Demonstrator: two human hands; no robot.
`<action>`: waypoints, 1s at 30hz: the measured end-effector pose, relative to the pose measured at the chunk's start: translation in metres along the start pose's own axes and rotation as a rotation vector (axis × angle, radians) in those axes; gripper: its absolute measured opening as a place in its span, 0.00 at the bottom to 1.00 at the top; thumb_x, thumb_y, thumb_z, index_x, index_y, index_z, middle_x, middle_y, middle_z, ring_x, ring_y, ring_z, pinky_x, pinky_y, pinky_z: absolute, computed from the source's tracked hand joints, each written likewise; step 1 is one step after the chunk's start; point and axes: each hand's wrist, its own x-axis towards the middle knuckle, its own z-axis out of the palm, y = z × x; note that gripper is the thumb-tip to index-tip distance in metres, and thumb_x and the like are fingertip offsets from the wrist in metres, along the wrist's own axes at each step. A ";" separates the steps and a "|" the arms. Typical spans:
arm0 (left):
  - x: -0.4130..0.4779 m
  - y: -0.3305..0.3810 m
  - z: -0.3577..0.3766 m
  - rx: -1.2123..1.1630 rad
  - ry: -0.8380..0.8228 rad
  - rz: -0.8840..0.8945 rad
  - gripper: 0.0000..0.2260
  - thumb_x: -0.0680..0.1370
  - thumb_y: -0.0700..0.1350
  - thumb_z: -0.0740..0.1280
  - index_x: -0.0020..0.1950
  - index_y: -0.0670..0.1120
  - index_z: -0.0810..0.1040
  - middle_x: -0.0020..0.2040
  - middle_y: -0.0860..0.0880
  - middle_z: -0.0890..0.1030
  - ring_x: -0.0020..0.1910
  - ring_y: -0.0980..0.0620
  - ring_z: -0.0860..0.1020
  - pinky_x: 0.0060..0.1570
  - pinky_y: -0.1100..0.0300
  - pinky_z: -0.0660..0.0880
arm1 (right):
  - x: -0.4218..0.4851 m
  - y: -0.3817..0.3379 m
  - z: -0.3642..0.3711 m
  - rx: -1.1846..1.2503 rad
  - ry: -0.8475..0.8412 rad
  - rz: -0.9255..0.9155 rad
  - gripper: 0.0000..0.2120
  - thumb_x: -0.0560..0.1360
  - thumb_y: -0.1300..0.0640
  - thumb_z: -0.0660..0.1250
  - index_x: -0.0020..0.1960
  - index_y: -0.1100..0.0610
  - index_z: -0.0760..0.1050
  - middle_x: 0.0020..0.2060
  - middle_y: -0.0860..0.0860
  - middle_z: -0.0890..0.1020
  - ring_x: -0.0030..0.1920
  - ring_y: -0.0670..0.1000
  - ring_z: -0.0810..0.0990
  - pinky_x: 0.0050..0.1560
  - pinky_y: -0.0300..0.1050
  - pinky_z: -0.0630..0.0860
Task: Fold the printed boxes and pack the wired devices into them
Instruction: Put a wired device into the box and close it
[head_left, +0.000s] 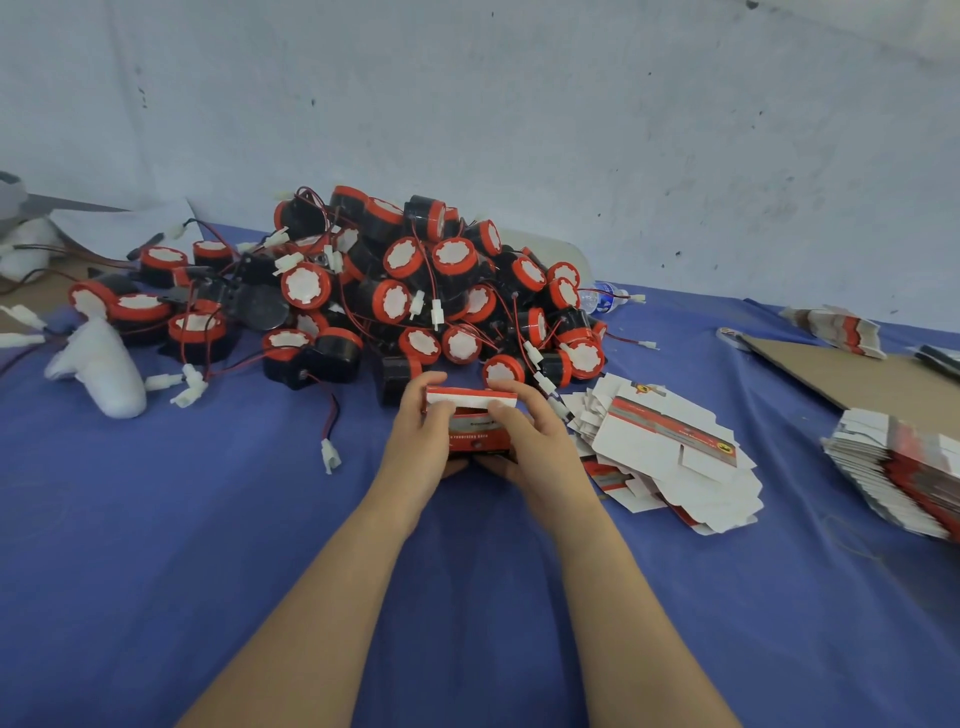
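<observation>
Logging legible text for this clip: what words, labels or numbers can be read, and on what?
None can be read.
Folded box: white lettering on red band, blurred.
Flat boxes: print and yellow emblem, too small.
Bottle label: blurred.

Light even, diffuse and cool in tone; shadows soft and faint, darkest under the box (477, 438) I hold and beneath the device pile (395, 301); the blue cloth (208, 519) reads matte and evenly lit; the wide lens bows the wall (519, 104) base and stretches the corners; the box print is slightly smeared; the right edge soft.
</observation>
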 end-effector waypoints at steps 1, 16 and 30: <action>0.000 0.002 0.001 -0.042 -0.002 -0.034 0.13 0.82 0.44 0.55 0.63 0.58 0.69 0.58 0.51 0.76 0.52 0.54 0.77 0.41 0.60 0.78 | 0.000 0.000 0.000 0.006 -0.010 0.003 0.10 0.78 0.58 0.64 0.52 0.44 0.79 0.44 0.43 0.84 0.52 0.49 0.81 0.45 0.43 0.81; -0.002 0.001 0.001 -0.121 -0.047 -0.016 0.20 0.82 0.44 0.60 0.72 0.60 0.64 0.63 0.53 0.74 0.54 0.55 0.79 0.47 0.59 0.80 | 0.002 0.002 0.003 -0.016 0.071 -0.026 0.08 0.81 0.58 0.60 0.48 0.50 0.77 0.50 0.50 0.80 0.51 0.50 0.79 0.45 0.45 0.80; 0.003 -0.002 0.002 -0.256 -0.076 -0.043 0.19 0.83 0.45 0.57 0.73 0.58 0.63 0.61 0.51 0.77 0.58 0.51 0.79 0.48 0.61 0.79 | 0.002 -0.001 0.004 0.084 0.130 -0.025 0.17 0.81 0.61 0.58 0.67 0.46 0.70 0.58 0.52 0.79 0.54 0.51 0.80 0.47 0.44 0.80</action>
